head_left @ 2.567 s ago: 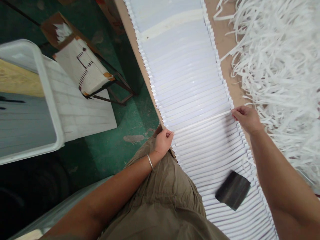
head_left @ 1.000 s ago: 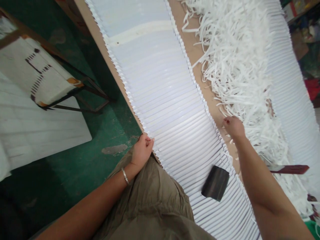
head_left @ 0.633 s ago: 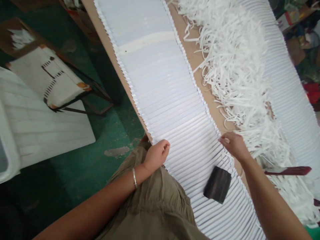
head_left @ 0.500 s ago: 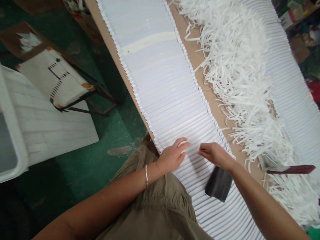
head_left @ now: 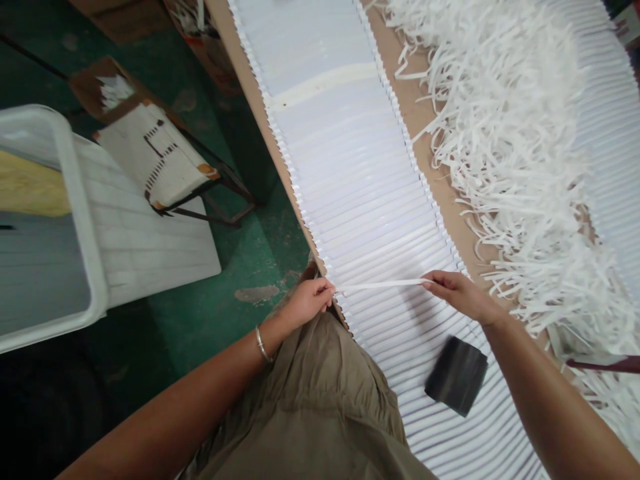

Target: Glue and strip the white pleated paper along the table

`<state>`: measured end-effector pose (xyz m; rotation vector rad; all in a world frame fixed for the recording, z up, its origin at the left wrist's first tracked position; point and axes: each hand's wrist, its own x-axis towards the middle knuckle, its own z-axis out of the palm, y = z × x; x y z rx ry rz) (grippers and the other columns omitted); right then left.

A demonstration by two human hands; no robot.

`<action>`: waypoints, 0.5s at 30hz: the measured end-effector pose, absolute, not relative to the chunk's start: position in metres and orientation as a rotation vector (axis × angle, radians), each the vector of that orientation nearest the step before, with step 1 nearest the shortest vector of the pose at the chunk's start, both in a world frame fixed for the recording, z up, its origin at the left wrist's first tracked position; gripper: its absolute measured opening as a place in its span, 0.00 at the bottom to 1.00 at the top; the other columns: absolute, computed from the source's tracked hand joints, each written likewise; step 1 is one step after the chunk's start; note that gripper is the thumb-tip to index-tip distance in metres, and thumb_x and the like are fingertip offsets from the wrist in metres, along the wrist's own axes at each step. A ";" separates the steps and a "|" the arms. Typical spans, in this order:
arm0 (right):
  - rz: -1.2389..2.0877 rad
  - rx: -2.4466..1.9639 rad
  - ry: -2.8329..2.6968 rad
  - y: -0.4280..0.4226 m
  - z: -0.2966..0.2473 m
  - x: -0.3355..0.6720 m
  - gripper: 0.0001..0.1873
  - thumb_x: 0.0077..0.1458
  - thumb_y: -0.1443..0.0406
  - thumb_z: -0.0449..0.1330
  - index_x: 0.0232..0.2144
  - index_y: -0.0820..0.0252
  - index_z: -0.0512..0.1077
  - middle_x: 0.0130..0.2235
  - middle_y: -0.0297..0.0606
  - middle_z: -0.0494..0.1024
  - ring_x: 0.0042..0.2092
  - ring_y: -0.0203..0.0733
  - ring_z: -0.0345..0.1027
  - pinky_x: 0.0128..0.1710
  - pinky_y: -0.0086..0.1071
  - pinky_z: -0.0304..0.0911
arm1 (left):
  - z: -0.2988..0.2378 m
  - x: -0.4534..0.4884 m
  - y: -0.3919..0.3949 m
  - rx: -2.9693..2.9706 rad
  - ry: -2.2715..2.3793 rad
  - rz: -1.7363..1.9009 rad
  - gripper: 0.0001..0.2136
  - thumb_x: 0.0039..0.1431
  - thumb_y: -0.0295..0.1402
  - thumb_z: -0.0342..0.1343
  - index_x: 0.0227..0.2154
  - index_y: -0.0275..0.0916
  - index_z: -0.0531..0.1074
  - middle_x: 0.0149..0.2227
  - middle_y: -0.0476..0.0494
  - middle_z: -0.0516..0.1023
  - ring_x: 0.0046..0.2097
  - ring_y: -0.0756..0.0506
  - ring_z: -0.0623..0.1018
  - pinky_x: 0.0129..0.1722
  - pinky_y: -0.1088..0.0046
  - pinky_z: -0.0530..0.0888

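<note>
A long row of overlapped white sheets (head_left: 350,167) runs along the table's near edge. Across it, a thin white paper strip (head_left: 380,285) is stretched between both hands. My left hand (head_left: 307,301) pinches the strip's left end at the table edge. My right hand (head_left: 457,293) pinches its right end near the row's far side. A small dark flat block (head_left: 456,375) lies on the sheets just below my right forearm.
A big heap of loose white strips (head_left: 515,147) covers the brown table (head_left: 440,193) to the right, with another fanned row of sheets (head_left: 610,127) beyond. Left of the table: green floor (head_left: 235,267), a white tub (head_left: 75,200), a stool with stacked white pieces (head_left: 160,160).
Both hands came together at the middle of the sheets half a second ago. They have since spread apart, and a strip is now pulled taut between them.
</note>
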<state>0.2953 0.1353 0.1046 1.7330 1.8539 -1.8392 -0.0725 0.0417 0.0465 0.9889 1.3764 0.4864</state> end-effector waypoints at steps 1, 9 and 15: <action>-1.862 1.771 1.830 0.140 0.103 0.297 0.25 0.57 0.43 0.60 0.36 0.58 0.79 0.28 0.32 0.72 0.32 0.37 0.62 0.35 0.32 0.59 | 0.044 -0.073 0.041 0.967 1.403 0.502 0.13 0.59 0.41 0.55 0.24 0.38 0.71 0.21 0.49 0.73 0.22 0.51 0.70 0.25 0.76 0.65; -1.850 2.115 1.691 0.168 0.085 0.300 0.27 0.46 0.43 0.69 0.36 0.59 0.82 0.27 0.34 0.75 0.31 0.36 0.63 0.31 0.31 0.60 | 0.041 -0.068 0.058 0.923 1.507 0.552 0.10 0.58 0.36 0.55 0.24 0.38 0.70 0.20 0.50 0.73 0.22 0.51 0.70 0.26 0.75 0.67; -1.605 2.280 1.730 0.197 0.065 0.312 0.24 0.44 0.44 0.70 0.25 0.60 0.76 0.19 0.28 0.64 0.23 0.31 0.52 0.22 0.29 0.48 | 0.031 -0.063 0.071 0.911 1.636 0.559 0.10 0.60 0.32 0.54 0.23 0.39 0.69 0.20 0.51 0.72 0.23 0.50 0.70 0.27 0.75 0.67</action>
